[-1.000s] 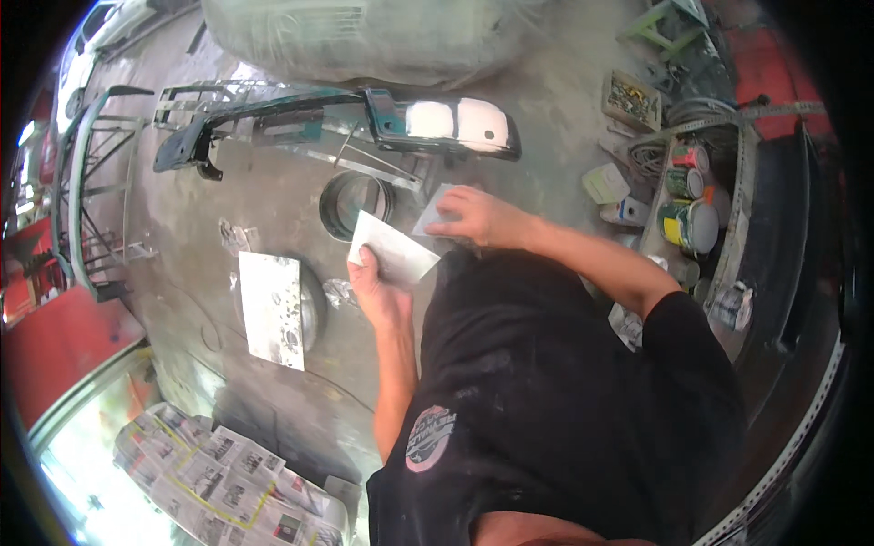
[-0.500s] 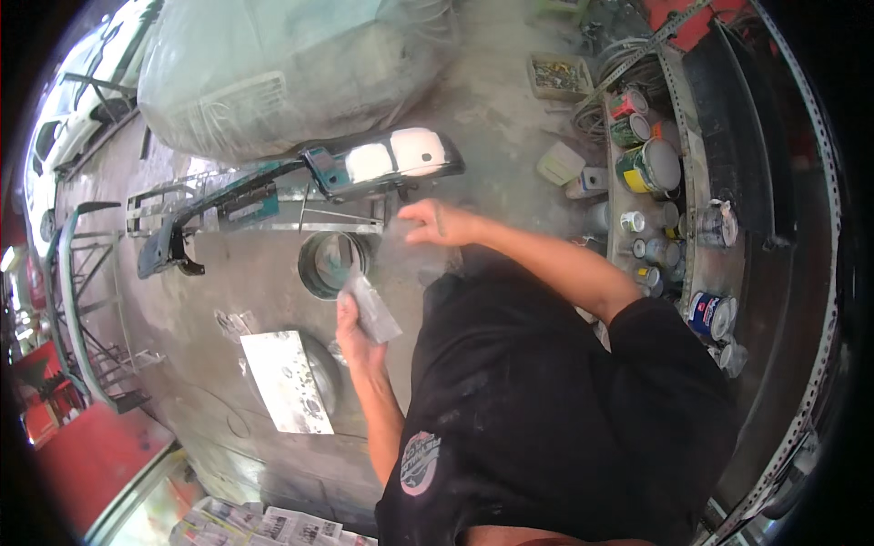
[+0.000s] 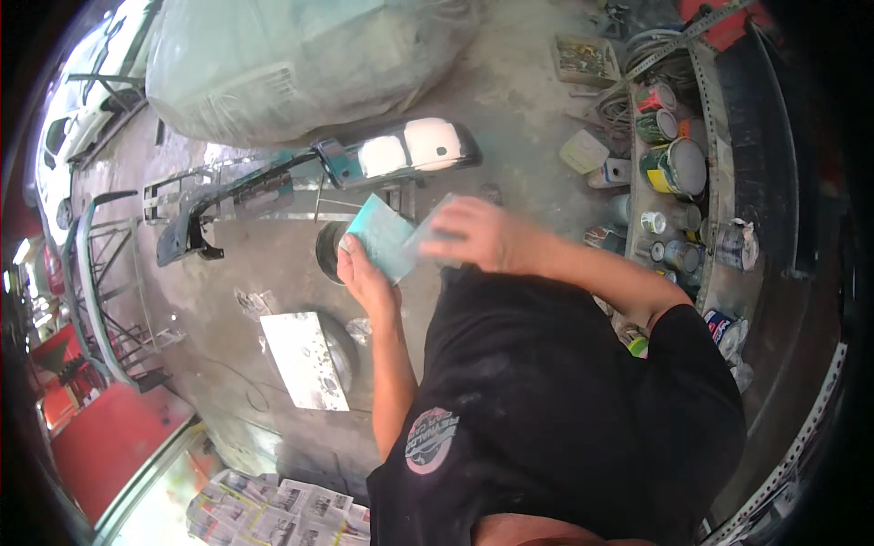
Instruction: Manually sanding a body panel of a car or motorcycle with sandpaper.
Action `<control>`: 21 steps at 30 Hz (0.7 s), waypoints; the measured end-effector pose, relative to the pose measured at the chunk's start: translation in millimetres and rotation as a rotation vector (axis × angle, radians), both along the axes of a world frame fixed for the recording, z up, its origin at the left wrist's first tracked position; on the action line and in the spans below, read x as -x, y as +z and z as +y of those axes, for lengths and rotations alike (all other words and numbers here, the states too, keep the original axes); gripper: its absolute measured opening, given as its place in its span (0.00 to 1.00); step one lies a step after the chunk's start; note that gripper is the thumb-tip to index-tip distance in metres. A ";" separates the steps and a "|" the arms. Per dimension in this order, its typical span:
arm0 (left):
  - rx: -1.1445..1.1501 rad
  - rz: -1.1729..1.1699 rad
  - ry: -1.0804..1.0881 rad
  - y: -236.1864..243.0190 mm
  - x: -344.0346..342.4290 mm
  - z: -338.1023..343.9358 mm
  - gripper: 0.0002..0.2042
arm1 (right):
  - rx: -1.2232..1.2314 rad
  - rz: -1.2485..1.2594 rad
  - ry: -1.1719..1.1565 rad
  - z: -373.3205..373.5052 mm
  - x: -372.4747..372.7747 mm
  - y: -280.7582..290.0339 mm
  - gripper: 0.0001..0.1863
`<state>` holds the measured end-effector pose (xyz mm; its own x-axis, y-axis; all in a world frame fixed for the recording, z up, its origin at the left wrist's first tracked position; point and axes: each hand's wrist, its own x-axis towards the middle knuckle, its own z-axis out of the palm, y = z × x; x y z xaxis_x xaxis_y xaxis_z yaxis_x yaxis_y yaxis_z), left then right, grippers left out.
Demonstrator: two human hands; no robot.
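My left hand point(image 3: 366, 278) holds a flat rectangular sheet point(image 3: 384, 237) with a turquoise face, tilted up in front of me. My right hand point(image 3: 480, 235) grips a second, paler blurred sheet point(image 3: 430, 229) right beside the first; the two sheets touch or overlap. Both hands hover above a grey concrete floor point(image 3: 510, 100). Just beyond them a dark teal car bumper point(image 3: 300, 173) with white filler patches rests on a metal stand. A round dark container point(image 3: 328, 250) sits on the floor under my left hand, partly hidden.
A square metal plate point(image 3: 305, 359) lies on the floor at left. Several paint cans point(image 3: 674, 168) line a shelf at right. A plastic-wrapped car body point(image 3: 300, 64) stands at the top. A metal rack point(image 3: 100, 282) is far left, newspapers point(image 3: 273, 510) at the bottom.
The sheet in my left hand has turned so its turquoise face shows. My right hand has come down against it with the second sheet. The view has shifted slightly.
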<state>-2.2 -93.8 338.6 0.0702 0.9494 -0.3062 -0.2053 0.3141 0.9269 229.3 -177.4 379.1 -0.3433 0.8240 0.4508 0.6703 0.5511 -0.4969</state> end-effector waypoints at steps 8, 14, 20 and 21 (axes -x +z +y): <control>-0.048 0.055 -0.053 17.7 -38.9 -2.7 0.17 | -0.042 -0.025 -0.141 31.5 -24.0 -24.8 0.24; -0.019 0.118 -0.215 15.3 -56.0 -20.1 0.15 | 0.268 0.126 -0.407 55.0 -79.9 -84.0 0.24; 0.379 -0.240 -0.016 -3.1 -52.7 -4.8 0.16 | 0.339 0.429 -0.412 30.6 -99.3 -47.2 0.25; 0.377 -0.239 -0.011 -28.6 -35.8 -1.3 0.16 | 0.339 0.431 -0.407 28.5 -91.0 -44.2 0.25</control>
<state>33.6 -95.2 310.0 0.1904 0.7733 -0.6047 -0.3943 0.6244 0.6743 320.3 -148.8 334.9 0.1762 0.9692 0.1719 0.4948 0.0637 -0.8666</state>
